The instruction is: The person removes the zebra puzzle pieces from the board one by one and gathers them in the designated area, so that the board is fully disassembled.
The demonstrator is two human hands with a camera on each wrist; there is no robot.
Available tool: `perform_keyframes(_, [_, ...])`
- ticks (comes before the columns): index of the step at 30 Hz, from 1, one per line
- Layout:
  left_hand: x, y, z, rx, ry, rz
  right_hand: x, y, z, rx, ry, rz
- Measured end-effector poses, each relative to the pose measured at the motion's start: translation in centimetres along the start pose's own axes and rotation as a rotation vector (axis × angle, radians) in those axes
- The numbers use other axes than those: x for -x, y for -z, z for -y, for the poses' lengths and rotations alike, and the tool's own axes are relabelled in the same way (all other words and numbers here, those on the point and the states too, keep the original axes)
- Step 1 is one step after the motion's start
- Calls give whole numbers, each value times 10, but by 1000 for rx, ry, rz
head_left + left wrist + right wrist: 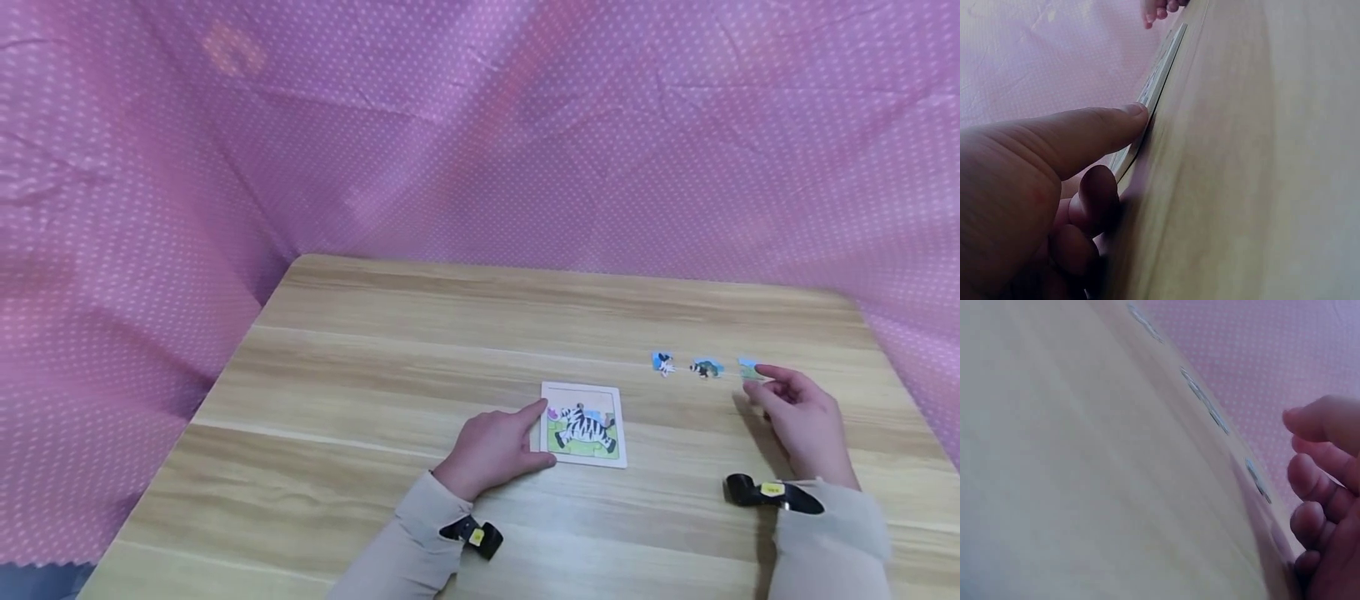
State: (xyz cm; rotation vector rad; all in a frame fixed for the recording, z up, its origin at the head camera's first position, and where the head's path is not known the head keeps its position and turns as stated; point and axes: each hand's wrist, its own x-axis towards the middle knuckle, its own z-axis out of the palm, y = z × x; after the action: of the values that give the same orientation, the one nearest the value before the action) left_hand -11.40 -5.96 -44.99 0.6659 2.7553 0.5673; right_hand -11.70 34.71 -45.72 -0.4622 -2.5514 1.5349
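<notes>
Head view, and here's the left hand [495, 446] at the puzzle tray [585, 460], thumb and forefinger spread wide apart, one tip at the lower left corner, the other higher up the left edge. That tray lies flat, right of centre on the wood-grain surface [337, 400], a striped zebra [585, 429] across its middle, green below, a paler stretch along the top inside the white border.

Over to the right hand [806, 421]: thumb and forefinger apart, tips at the rightmost piece [747, 367], a blue-and-green one, partly covered from above. Switch to the right wrist and there's a gap, the fingertips just beside that piece and not touching it, the fingers loosely bent with nothing between them.

Two more pieces make up the row, beyond the tray and to its right: a dark-and-blue middle piece [707, 367], then a blue, black and white leftmost piece [663, 364], each well apart from the next. Left wrist now, and the thumb [1110, 128] sits against the tray's edge, other fingers curled underneath it, fingertips of the other hand showing past the far end. Behind everything hangs pink dotted cloth [480, 167].
</notes>
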Motion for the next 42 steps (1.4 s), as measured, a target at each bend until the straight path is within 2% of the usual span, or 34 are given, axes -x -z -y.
perform_keyframes(3, [-1, 1, -1, -1, 6, 9, 3, -4, 6, -21, 20, 14])
perform_keyframes(6, [-1, 2, -2, 0, 13, 13, 7, -15, 19, 6, 61, 68])
perform_keyframes(11, [-2, 1, -1, 9, 10, 20, 13, -47, 47, 84, 178, 184])
perform_keyframes(15, [-3, -1, 0, 20, 17, 26, 21, -76, 67, 107, 219, 290])
perform_keyframes(20, [-5, -2, 1, 11, 8, 29, 32, -109, 83, 148, 283, 391])
perform_keyframes(25, [-6, 0, 1, 7, -3, 38, 43, -134, 94, 228, 345, 535])
perform_keyframes(29, [-6, -1, 1, 9, 0, 46, 50, -145, 96, 261, 339, 602])
perform_keyframes(35, [-6, -4, 1, 6, -3, 59, 52, -153, 92, 361, 342, 635])
perform_keyframes(39, [-14, 3, 0, 13, -2, 64, 42, -154, 97, 442, 374, 630])
perform_keyframes(42, [-12, 11, -5, 21, 3, 90, 46, -147, 107, 458, 349, 645])
